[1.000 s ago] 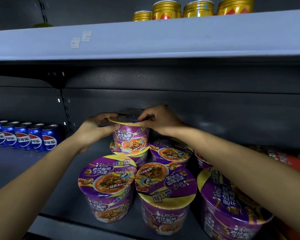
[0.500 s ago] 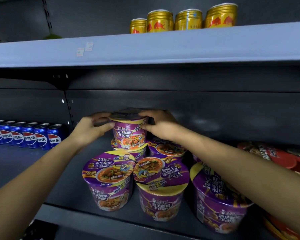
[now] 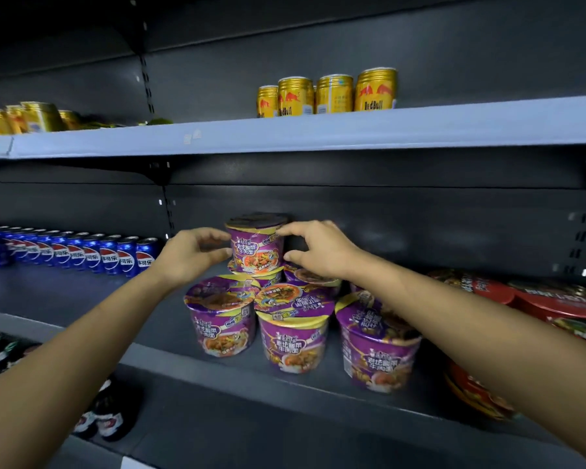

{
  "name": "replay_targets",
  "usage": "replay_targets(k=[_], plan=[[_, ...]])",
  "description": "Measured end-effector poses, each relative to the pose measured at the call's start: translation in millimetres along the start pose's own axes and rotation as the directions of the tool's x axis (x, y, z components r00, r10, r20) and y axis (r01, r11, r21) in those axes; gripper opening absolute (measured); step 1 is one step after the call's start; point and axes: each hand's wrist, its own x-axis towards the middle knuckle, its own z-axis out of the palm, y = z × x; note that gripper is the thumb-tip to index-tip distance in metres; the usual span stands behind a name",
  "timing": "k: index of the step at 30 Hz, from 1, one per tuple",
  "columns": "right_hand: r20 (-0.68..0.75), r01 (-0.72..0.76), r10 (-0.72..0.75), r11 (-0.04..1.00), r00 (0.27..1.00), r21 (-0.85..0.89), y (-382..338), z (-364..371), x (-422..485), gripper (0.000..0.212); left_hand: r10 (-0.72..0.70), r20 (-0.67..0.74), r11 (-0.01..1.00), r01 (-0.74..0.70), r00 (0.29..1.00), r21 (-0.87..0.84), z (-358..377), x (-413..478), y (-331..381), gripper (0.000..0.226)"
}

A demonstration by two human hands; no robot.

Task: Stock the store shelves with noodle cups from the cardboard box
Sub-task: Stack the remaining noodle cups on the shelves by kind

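Observation:
A purple noodle cup (image 3: 256, 252) stands stacked on top of other purple cups at the back of the dark middle shelf (image 3: 170, 336). My left hand (image 3: 190, 255) holds its left side with fingertips and thumb. My right hand (image 3: 318, 248) holds its right side, fingers at the rim and thumb lower down. Three more purple cups stand in a front row: left (image 3: 222, 319), middle (image 3: 293, 336) and right (image 3: 374, 350). Further cups sit behind them, partly hidden. The cardboard box is out of view.
Blue Pepsi cans (image 3: 75, 253) line the same shelf at the left. Red noodle bowls (image 3: 555, 306) are piled at the right. Gold Red Bull cans (image 3: 332, 94) stand on the upper shelf (image 3: 318, 133). Dark bottles (image 3: 109, 418) sit on the shelf below.
The view has pulled back and tilted up, showing more of the upper shelf. Both hands stay at the top cup, their fingers shifted from the lid towards its sides.

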Motion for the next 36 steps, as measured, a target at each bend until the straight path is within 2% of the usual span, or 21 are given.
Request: replay_targets(k=[3, 6, 9, 12, 15, 18, 21, 28, 36], plan=[[0.034, 0.009, -0.009, 1.000, 0.999, -0.003, -2, -8, -30, 0.047, -0.002, 0.033, 0.999, 0.000, 0.999, 0.050, 11, -28, 22, 0.029], [0.056, 0.021, -0.023, 0.999, 0.998, 0.036, -2, -13, -63, 0.047, -0.040, 0.090, 0.999, 0.038, 0.995, 0.020, 26, -61, 41, 0.028], [0.078, 0.023, -0.029, 0.997, 0.997, 0.073, -1, -11, -96, 0.047, -0.012, 0.100, 0.993, 0.000, 0.995, 0.119, 41, -96, 56, 0.032], [0.073, 0.095, -0.101, 0.992, 0.992, 0.087, -6, -6, -128, 0.044, -0.007, 0.108, 0.995, -0.004, 0.994, 0.099, 53, -131, 65, 0.029], [0.106, 0.142, -0.156, 0.981, 0.982, 0.129, -14, 9, -153, 0.044, -0.008, 0.143, 0.993, -0.009, 0.990, 0.118, 59, -163, 65, 0.027], [0.150, 0.122, -0.154, 0.972, 0.977, 0.201, -20, 32, -168, 0.043, -0.044, 0.140, 0.989, 0.023, 0.989, 0.146, 60, -188, 59, 0.029], [0.179, 0.108, -0.158, 0.959, 0.971, 0.263, -27, 59, -178, 0.042, -0.077, 0.152, 0.989, 0.056, 0.985, 0.135, 61, -210, 44, 0.020], [0.322, -0.025, -0.142, 0.887, 0.936, 0.462, -48, 144, -203, 0.034, -0.199, 0.139, 0.968, 0.173, 0.970, 0.180, 71, -267, -23, 0.012], [0.462, -0.231, -0.068, 0.796, 0.884, 0.560, -60, 240, -236, 0.024, -0.345, 0.244, 0.931, 0.298, 0.906, 0.209, 82, -315, -90, 0.008]])
